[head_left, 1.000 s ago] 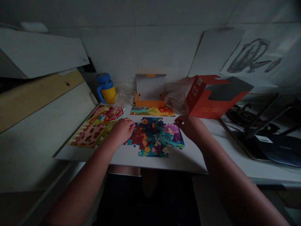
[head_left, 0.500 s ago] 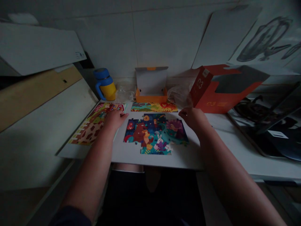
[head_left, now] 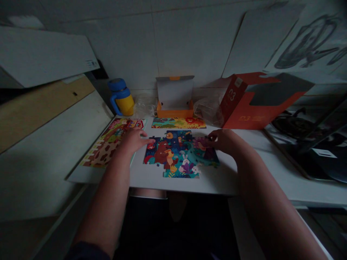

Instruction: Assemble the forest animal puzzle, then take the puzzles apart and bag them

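Observation:
A partly joined jigsaw puzzle [head_left: 179, 153] with bears, rabbits and a green dinosaur lies flat on the white tabletop. At its upper left corner is my left hand [head_left: 135, 139], thumb stretched onto the puzzle's edge and index finger apart above it. My right hand [head_left: 223, 141] is at the upper right corner; its thumb reaches over the purple part, and the fingers bend just above. Neither hand visibly holds a loose piece. Under my left wrist lies a colourful picture sheet [head_left: 101, 150] with a giraffe pattern.
Behind the puzzle lies a bright animal picture strip [head_left: 179, 123], then an open orange box [head_left: 175, 113]. Clear plastic bags [head_left: 207, 110] flank the box. A blue and yellow jug [head_left: 124, 101] stands back left, a red box [head_left: 252, 108] back right. Dark equipment [head_left: 306, 155] sits far right.
My right hand has come down and nearer, its thumb now over the puzzle's right part. My left thumb has moved right onto the puzzle's left edge.

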A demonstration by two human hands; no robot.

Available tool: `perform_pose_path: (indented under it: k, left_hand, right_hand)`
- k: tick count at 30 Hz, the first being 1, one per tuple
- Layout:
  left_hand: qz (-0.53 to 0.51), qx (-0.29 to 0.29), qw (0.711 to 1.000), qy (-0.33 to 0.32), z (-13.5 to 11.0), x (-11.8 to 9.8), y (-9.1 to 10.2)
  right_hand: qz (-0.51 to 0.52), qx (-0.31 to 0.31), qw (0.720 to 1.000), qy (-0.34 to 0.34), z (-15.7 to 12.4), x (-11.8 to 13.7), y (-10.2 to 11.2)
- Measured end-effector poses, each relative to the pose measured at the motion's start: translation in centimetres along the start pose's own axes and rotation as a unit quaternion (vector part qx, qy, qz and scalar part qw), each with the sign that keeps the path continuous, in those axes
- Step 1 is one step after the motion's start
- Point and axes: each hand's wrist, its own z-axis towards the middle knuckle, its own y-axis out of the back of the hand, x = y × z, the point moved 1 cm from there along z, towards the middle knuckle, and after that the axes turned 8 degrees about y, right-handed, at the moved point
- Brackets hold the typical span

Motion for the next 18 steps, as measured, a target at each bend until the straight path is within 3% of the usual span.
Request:
perform_pose_path:
  k: [4, 10, 18]
  left_hand:
    - [0.023, 0.008, 0.999, -0.044, -0.4, 0.1, -0.3]
    - [0.003, 0.025, 0.999, -0.029, -0.3, 0.1, -0.6]
    - [-0.035, 0.048, 0.997, -0.052, -0.1, 0.3, -1.4]
  right_hand:
    - [-0.004, -0.009, 1.0, 0.005, 0.0, 0.2, -0.4]
    - [-0.028, 0.002, 1.0, 0.011, 0.6, 0.4, -0.7]
    - [0.04, -0.033, 0.999, -0.007, 0.3, 0.1, -1.2]
